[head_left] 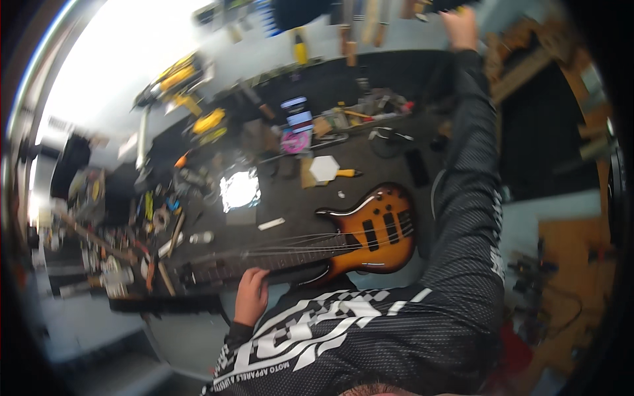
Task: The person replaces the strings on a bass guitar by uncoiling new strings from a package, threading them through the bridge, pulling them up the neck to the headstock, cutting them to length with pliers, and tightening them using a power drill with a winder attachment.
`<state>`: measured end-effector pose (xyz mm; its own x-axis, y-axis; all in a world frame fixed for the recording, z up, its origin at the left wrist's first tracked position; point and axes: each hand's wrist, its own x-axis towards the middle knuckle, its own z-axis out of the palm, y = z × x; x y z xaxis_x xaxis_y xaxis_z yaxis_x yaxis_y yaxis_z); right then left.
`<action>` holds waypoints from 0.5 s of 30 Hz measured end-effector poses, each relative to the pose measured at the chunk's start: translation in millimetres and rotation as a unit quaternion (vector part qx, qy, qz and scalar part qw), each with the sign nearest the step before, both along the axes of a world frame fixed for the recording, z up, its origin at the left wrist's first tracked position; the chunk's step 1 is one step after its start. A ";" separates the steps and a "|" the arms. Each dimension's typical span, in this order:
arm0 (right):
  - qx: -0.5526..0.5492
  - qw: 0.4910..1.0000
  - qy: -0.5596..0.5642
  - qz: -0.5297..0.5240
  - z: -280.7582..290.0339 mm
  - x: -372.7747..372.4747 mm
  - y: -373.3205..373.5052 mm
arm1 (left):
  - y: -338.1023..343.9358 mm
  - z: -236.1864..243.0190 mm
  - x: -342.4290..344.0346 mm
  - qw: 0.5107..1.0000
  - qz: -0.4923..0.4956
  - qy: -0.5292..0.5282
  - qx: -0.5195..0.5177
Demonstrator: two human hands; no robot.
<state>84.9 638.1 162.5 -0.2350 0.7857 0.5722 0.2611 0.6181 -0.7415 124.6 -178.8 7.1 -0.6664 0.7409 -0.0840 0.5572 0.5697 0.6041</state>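
A bass guitar [353, 224] with a dark-edged amber sunburst body lies across the bench, its neck pointing left. Several thin strings [297, 244] fan loosely off the fretboard. My left hand [252, 295] is at the near edge of the neck, fingers together and curled onto it. Stretched far up to the right, my right hand [460, 30] is among tools hanging on the wall. A small yellow and dark thing shows at its fingertips; blur hides whether the fingers grip it.
Behind the guitar lie a yellow-handled scraper [347, 173], a white hexagonal piece [323, 169], a phone [297, 113] and a shiny sheet [240, 189]. Yellow power drills [210, 122] stand at the back left. Mixed tools crowd the left end. Chisels [348, 39] hang on the wall.
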 end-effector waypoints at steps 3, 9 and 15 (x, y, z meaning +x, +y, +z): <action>-0.007 0.999 -0.033 0.039 -19.6 45.7 11.2 | 15.8 -3.5 2.1 0.999 -0.038 -0.034 0.014; -0.128 0.987 -0.024 0.098 -169.3 105.5 -209.5 | 32.0 -23.6 6.0 0.979 -0.040 -0.198 0.003; -0.255 0.782 -0.171 0.543 -185.5 90.6 -508.0 | 93.3 -44.1 -7.7 0.715 0.220 -0.548 0.374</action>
